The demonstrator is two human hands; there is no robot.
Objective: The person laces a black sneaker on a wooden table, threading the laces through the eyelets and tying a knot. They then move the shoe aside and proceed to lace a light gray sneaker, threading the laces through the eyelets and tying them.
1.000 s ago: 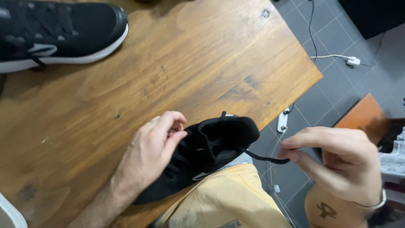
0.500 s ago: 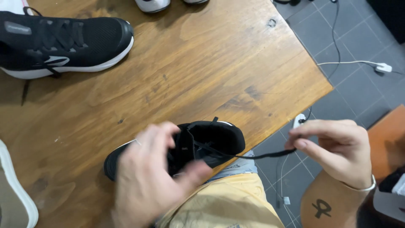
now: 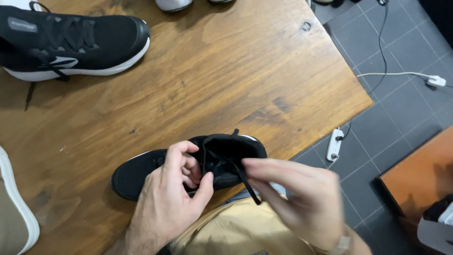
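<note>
Black sneaker (image 3: 188,165) at lower centre of table (image 3: 226,80); right hand (image 3: 302,203), earlier extended rightward, now beside it, pinching the black lace (image 3: 243,179); left hand (image 3: 174,198) grips the tongue area; lacing proceeds.

The right hand (image 3: 302,203) has swung in beside the shoe (image 3: 188,165), apparently slackening the lace (image 3: 240,177).

Even, soft indoor light; right hand (image 3: 302,203) slightly motion-blurred.

One shoe (image 3: 188,167) lies at the table's (image 3: 245,71) near edge, another (image 3: 71,42) far left.
</note>
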